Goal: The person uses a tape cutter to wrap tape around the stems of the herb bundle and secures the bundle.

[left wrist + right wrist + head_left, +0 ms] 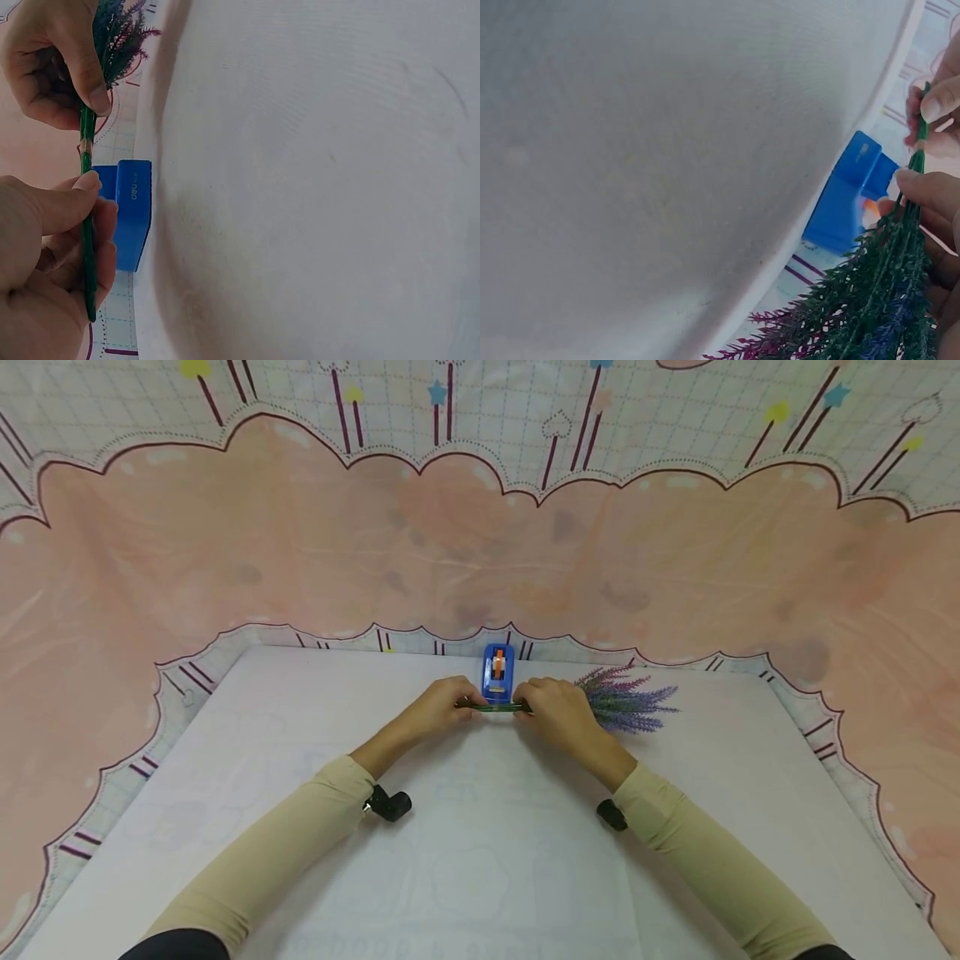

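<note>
A bunch of artificial lavender (633, 703) with purple and magenta heads lies across both hands, its green stems (498, 707) running sideways. My left hand (444, 703) pinches the stem ends between thumb and fingers. Nearer the flower heads, my right hand (561, 710) grips the same stems. A narrow tan band (86, 145) shows round the stems between the hands in the left wrist view. Just behind the stems stands a blue tape dispenser (498, 672) with an orange centre, also seen in the right wrist view below the stems.
A white sheet (450, 827) covers the table top. Round it hangs a peach and white patterned cloth (450, 552) with scalloped edges. Small black devices (390, 804) are strapped at both wrists.
</note>
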Tool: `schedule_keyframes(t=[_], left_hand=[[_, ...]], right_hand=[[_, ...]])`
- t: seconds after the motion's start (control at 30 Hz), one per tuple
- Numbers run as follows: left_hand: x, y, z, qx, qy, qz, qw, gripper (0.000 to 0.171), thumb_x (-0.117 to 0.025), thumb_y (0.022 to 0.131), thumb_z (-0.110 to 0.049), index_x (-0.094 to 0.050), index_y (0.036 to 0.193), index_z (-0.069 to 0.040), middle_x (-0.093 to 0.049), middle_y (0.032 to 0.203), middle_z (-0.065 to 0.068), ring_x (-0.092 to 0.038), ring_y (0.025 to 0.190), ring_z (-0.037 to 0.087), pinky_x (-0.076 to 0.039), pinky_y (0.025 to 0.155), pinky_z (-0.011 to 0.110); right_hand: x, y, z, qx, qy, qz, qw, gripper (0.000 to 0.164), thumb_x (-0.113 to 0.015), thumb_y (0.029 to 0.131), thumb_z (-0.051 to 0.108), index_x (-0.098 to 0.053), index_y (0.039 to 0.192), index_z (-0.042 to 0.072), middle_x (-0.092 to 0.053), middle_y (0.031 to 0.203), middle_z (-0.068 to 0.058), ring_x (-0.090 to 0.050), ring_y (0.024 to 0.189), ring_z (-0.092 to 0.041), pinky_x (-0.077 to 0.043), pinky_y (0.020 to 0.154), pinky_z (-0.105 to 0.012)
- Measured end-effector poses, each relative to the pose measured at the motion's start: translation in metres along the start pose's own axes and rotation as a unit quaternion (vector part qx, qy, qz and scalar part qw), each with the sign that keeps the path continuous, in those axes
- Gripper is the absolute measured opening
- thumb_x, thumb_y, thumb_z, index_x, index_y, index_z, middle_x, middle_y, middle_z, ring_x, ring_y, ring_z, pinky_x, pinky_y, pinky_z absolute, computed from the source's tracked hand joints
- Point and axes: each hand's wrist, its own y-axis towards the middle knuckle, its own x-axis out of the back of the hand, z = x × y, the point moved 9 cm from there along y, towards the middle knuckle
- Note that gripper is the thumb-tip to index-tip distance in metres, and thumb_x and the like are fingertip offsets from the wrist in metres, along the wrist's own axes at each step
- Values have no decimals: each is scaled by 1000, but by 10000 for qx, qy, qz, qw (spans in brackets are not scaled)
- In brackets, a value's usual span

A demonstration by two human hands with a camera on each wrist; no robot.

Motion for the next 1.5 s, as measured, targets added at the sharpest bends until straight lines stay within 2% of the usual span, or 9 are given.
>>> schedule_keyframes(t=[0.13,0.33,0.57,0.9,1.0,1.2,1.37,1.5], left_hand=[[1,0,0,-1,47,-78,10000,15,-72,90,3,-77,104,0,-71,98,9,-65,91,20,-54,86,36],[2,0,0,114,-117,-86,9998,11,-71,92,1,-76,101,-2,-74,99,9,-67,91,19,-56,86,35],[2,2,2,221,-103,-71,9997,9,-70,95,-4,-76,101,-3,-75,96,7,-67,91,18,-55,88,36],[3,5,7,391,-239,-132,9989,8,-69,96,-6,-76,97,-3,-75,91,5,-65,81,14,-55,80,31],[4,5,7,381,-264,-125,9988,8,-69,96,-6,-76,97,-3,-75,90,5,-64,80,13,-54,79,31],[5,6,8,405,-349,-148,9985,8,-68,96,-4,-75,98,-2,-75,90,5,-65,79,13,-54,78,31],[4,6,11,581,-496,-169,9969,7,-66,97,-3,-72,100,-3,-74,89,6,-68,81,17,-54,78,31],[3,7,11,593,-553,-195,9965,6,-65,97,-3,-70,101,-3,-74,90,7,-68,82,18,-54,79,31]], right_hand=[[0,0,0,10,47,74,10000,15,-80,89,23,-77,100,13,-74,91,-1,-68,80,-20,-57,71,-40],[-2,0,0,40,102,252,9996,15,-78,91,24,-78,101,13,-74,91,-1,-67,80,-19,-57,72,-38],[-1,2,2,203,84,252,9994,11,-75,94,22,-79,99,13,-75,89,-1,-69,79,-20,-57,69,-39],[-2,7,2,304,-146,245,9991,12,-70,98,21,-78,98,11,-75,86,-2,-68,77,-21,-56,73,-41],[-3,8,1,323,-175,278,9989,13,-73,95,23,-76,99,11,-74,87,-3,-68,79,-22,-56,74,-42],[-7,11,3,326,-445,285,9981,25,-82,87,24,-72,104,8,-75,91,-5,-69,83,-24,-56,79,-45],[-9,13,5,356,-510,195,9979,20,-79,90,21,-72,104,10,-75,88,-5,-69,80,-25,-56,75,-45],[-7,12,5,346,-528,125,9979,16,-80,89,20,-74,102,10,-71,88,-5,-67,75,-24,-56,69,-43]])
